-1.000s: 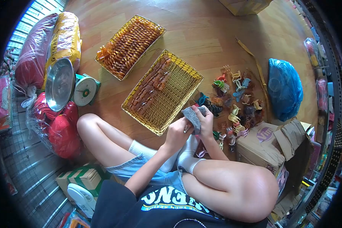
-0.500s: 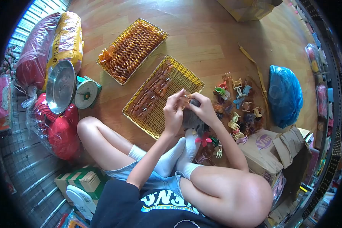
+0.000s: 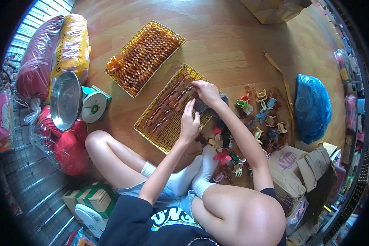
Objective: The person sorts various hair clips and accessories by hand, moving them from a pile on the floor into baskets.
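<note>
Rows of brown clips (image 3: 165, 107) lie along the left side of a yellow woven basket (image 3: 155, 143). Over the basket's middle, my left hand (image 3: 189, 123) is held with its fingers apart and nothing in them. My right hand (image 3: 207, 92) reaches to the basket's upper part, its fingers closed at the end of a row of clips; what they hold is too small to make out. A grey cloth-like item (image 3: 209, 109) lies under my right wrist, across the basket's right edge.
Farther off lies a second basket (image 3: 145, 57) full of shiny amber pieces. Colourful hair claws (image 3: 259, 110) are scattered at right, beside a strap (image 3: 281, 76), a blue bag (image 3: 312, 107) and a carton (image 3: 285, 164). A scale (image 3: 95, 107) stands at left.
Both hands were together over the basket's right side; they have moved apart. My right hand went up to the clip rows, and my left hand opened. The grey item shows more.
</note>
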`<state>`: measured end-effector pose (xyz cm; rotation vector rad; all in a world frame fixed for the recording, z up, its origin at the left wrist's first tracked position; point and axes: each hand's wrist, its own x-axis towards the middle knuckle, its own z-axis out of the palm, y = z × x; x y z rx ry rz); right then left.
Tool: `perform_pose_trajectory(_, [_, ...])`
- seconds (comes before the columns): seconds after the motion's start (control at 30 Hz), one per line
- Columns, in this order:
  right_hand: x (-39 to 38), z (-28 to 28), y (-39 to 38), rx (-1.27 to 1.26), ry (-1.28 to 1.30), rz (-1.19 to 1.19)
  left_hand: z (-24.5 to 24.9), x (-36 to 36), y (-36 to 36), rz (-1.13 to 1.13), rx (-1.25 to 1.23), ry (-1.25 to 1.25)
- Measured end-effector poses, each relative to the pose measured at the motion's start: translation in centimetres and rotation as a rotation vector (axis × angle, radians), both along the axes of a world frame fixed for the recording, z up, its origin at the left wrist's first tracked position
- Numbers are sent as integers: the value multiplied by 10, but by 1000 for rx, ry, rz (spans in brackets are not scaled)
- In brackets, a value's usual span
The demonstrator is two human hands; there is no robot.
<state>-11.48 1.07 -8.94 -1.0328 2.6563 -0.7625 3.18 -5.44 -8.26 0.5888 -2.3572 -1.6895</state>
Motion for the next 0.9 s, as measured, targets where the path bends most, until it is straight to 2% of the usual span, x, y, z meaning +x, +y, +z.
perform_pose_trajectory(0.2, [6,0,-1,-60,2,-69,8,-9,-8,-11,-1,9])
perform_pose_trajectory(0.3, [19,22,10,-63,11,-130,8,-7,-9,-49,3,19])
perform_pose_trajectory(0.43, [50,77,56,-209,-3,-301,34,3,0,-88,-56,76])
perform_pose_trajectory(0.5, [65,92,96,-565,-81,-560,56,8,12,-122,-29,91])
perform_pose_trajectory(0.53, [75,106,109,-708,-220,-755,67,9,22,-201,-21,150])
perform_pose_trajectory(0.57, [84,96,131,-906,-376,-876,72,8,33,-280,-13,210])
perform_pose_trajectory(0.6, [95,109,140,-1261,-627,-913,72,6,45,-329,48,249])
perform_pose_trajectory(0.67, [113,102,173,-1461,-683,-1016,65,-1,69,-403,163,197])
perform_pose_trajectory(0.73, [138,114,196,-1481,-510,-1253,55,-17,100,-331,269,142])
perform_pose_trajectory(0.77, [149,102,215,-1428,-298,-1290,50,-31,116,-360,165,196])
perform_pose_trajectory(0.8, [156,114,219,-1497,-270,-1446,43,-47,133,-390,60,249])
perform_pose_trajectory(0.87, [168,115,229,-1340,-79,-1545,32,-77,171,-492,-211,408])
perform_pose_trajectory(0.9, [174,105,240,-1340,-76,-1550,24,-87,191,-552,-364,405])
